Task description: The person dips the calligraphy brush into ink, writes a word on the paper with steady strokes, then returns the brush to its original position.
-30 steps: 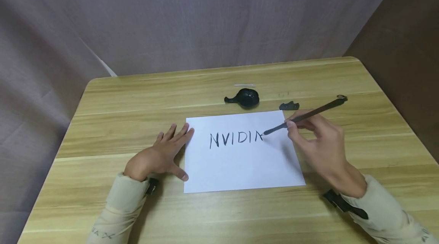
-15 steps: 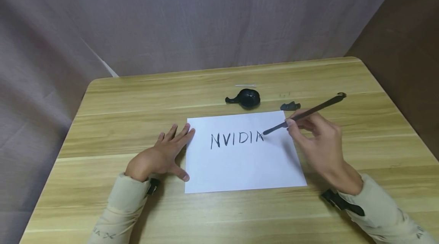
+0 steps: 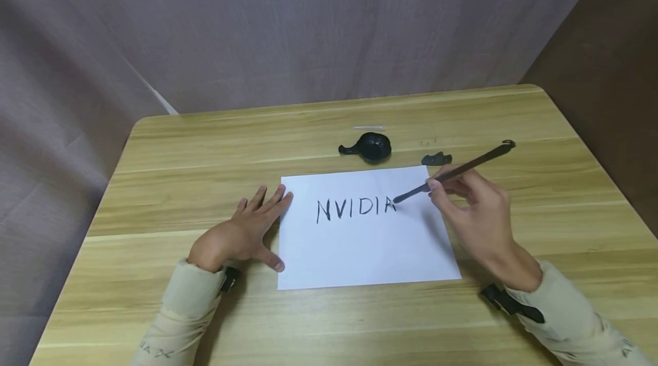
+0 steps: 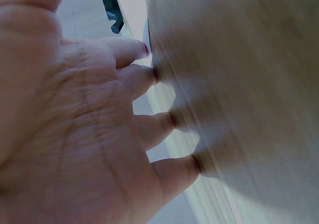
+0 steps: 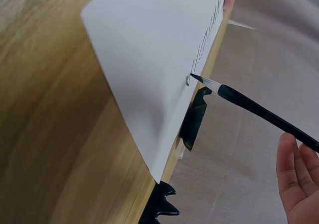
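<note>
In the head view, a white sheet of paper lies on the table with "NVIDIA" brushed across it in black. My right hand pinches a dark-handled ink brush between thumb and fingers. The brush slants down to the left, its tip at the last letter. The right wrist view shows its pale bristles with a blackened point right at the paper. My left hand rests spread at the sheet's left edge, fingertips and thumb tip on it. In the left wrist view, the left fingers reach down to the surface.
Behind the sheet sits a glossy black dish with a spout-like handle. A small dark, wavy-topped brush rest stands near the sheet's far right corner. A thin clear stick lies farther back on the wooden table.
Black strokes have been added to the last letter, which now has a crossbar. The brush and right hand have shifted slightly. My left hand stays on the paper's edge.
</note>
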`<state>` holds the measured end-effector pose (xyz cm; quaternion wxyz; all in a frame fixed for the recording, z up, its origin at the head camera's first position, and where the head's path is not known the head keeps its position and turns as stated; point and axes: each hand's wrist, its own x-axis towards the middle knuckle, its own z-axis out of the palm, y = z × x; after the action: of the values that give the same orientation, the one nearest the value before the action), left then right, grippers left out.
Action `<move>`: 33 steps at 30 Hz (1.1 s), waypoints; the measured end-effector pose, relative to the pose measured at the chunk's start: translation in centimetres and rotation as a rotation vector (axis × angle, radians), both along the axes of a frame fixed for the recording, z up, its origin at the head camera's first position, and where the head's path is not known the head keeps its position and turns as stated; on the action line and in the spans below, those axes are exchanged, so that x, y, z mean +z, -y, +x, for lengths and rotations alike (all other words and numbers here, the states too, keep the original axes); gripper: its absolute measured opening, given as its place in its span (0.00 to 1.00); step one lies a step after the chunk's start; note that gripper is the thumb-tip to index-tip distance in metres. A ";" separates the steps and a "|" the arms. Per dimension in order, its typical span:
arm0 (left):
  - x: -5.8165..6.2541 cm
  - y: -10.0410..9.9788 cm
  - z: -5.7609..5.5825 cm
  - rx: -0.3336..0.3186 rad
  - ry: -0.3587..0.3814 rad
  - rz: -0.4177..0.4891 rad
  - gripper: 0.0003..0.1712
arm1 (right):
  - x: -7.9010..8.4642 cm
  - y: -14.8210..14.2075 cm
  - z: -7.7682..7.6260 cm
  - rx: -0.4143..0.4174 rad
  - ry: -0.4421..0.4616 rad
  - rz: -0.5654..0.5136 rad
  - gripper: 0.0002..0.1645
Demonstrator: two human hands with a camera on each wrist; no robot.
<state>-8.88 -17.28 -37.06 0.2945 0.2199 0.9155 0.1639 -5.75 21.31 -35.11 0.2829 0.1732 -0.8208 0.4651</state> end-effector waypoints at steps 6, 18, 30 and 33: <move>0.0 0.0 0.0 0.000 0.000 -0.002 0.81 | -0.1 -0.1 0.0 -0.010 -0.006 0.014 0.12; 0.0 0.0 0.0 0.000 0.004 0.002 0.81 | -0.1 -0.7 -0.2 -0.016 0.016 0.058 0.10; 0.2 -0.1 0.0 -0.003 0.005 0.006 0.81 | 0.7 -0.8 0.1 -0.017 -0.105 -0.001 0.10; 0.2 -0.1 0.0 -0.002 0.004 0.009 0.81 | 1.2 -0.9 0.2 -0.008 -0.117 -0.004 0.11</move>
<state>-8.85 -17.21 -36.88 0.2954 0.2219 0.9139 0.1684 -5.52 22.17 -33.87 0.3325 0.1963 -0.8025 0.4548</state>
